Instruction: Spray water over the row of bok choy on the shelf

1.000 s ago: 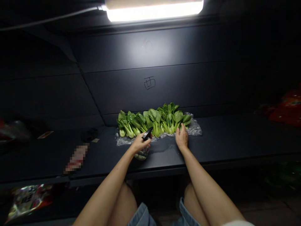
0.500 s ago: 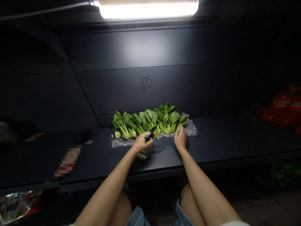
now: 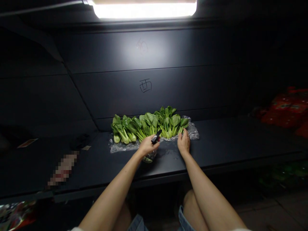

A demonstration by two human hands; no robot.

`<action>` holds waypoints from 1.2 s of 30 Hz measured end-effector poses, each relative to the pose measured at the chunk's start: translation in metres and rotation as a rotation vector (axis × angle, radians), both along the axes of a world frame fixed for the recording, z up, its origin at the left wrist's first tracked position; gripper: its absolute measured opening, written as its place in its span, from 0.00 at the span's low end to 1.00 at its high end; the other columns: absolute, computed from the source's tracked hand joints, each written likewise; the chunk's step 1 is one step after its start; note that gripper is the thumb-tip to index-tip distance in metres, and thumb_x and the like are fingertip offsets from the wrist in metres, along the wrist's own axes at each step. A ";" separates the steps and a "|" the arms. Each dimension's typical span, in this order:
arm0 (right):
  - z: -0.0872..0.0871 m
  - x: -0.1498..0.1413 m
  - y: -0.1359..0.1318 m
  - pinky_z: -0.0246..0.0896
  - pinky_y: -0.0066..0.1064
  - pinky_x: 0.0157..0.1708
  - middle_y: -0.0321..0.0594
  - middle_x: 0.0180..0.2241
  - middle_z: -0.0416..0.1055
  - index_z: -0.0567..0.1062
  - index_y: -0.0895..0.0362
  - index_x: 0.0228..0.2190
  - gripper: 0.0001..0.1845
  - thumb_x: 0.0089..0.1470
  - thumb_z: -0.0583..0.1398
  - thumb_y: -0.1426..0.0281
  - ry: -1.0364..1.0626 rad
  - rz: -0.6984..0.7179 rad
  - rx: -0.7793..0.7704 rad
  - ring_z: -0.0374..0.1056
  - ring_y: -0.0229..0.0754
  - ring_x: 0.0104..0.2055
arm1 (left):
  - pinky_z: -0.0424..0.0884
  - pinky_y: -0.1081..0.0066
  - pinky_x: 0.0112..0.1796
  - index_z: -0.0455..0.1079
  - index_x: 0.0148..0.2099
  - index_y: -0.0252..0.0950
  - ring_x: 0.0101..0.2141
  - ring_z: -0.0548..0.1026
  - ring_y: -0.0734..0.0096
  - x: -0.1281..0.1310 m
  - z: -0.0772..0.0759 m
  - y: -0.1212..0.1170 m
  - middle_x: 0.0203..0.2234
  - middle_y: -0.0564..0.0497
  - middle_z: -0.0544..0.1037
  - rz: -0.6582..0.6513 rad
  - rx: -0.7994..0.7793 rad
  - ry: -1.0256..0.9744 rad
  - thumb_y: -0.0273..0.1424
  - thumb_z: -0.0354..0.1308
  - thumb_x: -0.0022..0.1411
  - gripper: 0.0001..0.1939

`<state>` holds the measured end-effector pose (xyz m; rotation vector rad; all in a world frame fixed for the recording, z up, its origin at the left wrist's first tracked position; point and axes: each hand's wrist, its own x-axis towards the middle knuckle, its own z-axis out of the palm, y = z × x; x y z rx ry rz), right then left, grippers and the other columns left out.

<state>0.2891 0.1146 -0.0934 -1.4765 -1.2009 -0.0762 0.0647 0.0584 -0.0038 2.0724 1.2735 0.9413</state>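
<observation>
My left hand (image 3: 147, 146) is closed around a spray bottle with a black trigger head (image 3: 156, 137) and a clear body (image 3: 149, 156), held low in front of the greens. Several heads of bok choy (image 3: 151, 120) lie in a row, leaves toward the back panel and pale stems toward me. They rest on crumpled clear plastic film (image 3: 125, 147). At the row's right end, my right hand (image 3: 184, 142) has its thumb and fingers about the stems of the last bok choy. Its fingertips are partly hidden among them.
The dark shelf (image 3: 223, 141) runs left and right, its front edge above my knees. A bright tube lamp (image 3: 145, 10) hangs overhead. Red packages (image 3: 286, 107) stand far right, green stuff (image 3: 281, 175) below them. A blurred-out packet (image 3: 64, 168) and small cards (image 3: 27, 143) lie left.
The view has turned slightly right, shifting the shelf leftward in the picture. The spray bottle in my left hand has moved right along the row. My right hand's fingers have drawn in around the end stems.
</observation>
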 end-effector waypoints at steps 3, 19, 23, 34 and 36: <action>-0.002 0.002 0.001 0.60 0.47 0.57 0.59 0.56 0.68 0.65 0.62 0.57 0.26 0.60 0.47 0.67 -0.005 -0.002 0.006 0.65 0.52 0.59 | 0.71 0.73 0.37 0.74 0.42 0.37 0.34 0.77 0.69 0.005 -0.002 0.004 0.34 0.51 0.80 0.004 0.015 0.024 0.29 0.57 0.52 0.14; 0.000 0.005 0.000 0.60 0.46 0.57 0.59 0.56 0.68 0.65 0.63 0.57 0.26 0.59 0.47 0.67 0.008 -0.007 -0.022 0.65 0.51 0.58 | 0.70 0.72 0.33 0.72 0.40 0.35 0.28 0.75 0.70 0.025 -0.002 0.012 0.28 0.52 0.77 -0.007 -0.004 -0.058 0.30 0.56 0.53 0.11; 0.000 0.005 -0.001 0.59 0.46 0.57 0.60 0.56 0.68 0.65 0.63 0.57 0.27 0.60 0.47 0.67 0.011 -0.007 -0.023 0.65 0.51 0.59 | 0.70 0.72 0.34 0.72 0.41 0.35 0.28 0.74 0.71 0.028 -0.003 0.013 0.26 0.54 0.76 0.000 -0.003 -0.050 0.30 0.56 0.53 0.12; 0.001 0.005 -0.001 0.60 0.44 0.57 0.59 0.56 0.68 0.65 0.63 0.57 0.27 0.60 0.46 0.67 -0.004 -0.017 -0.015 0.65 0.50 0.58 | 0.70 0.71 0.35 0.73 0.40 0.35 0.30 0.75 0.69 0.035 -0.007 0.019 0.30 0.51 0.78 0.022 0.029 -0.032 0.30 0.56 0.54 0.11; 0.000 0.005 -0.001 0.60 0.44 0.57 0.59 0.56 0.68 0.65 0.63 0.57 0.27 0.60 0.46 0.67 0.000 -0.015 -0.019 0.65 0.50 0.58 | 0.71 0.71 0.36 0.73 0.41 0.35 0.30 0.75 0.69 0.037 -0.008 0.020 0.31 0.51 0.79 0.027 0.027 -0.032 0.30 0.57 0.54 0.12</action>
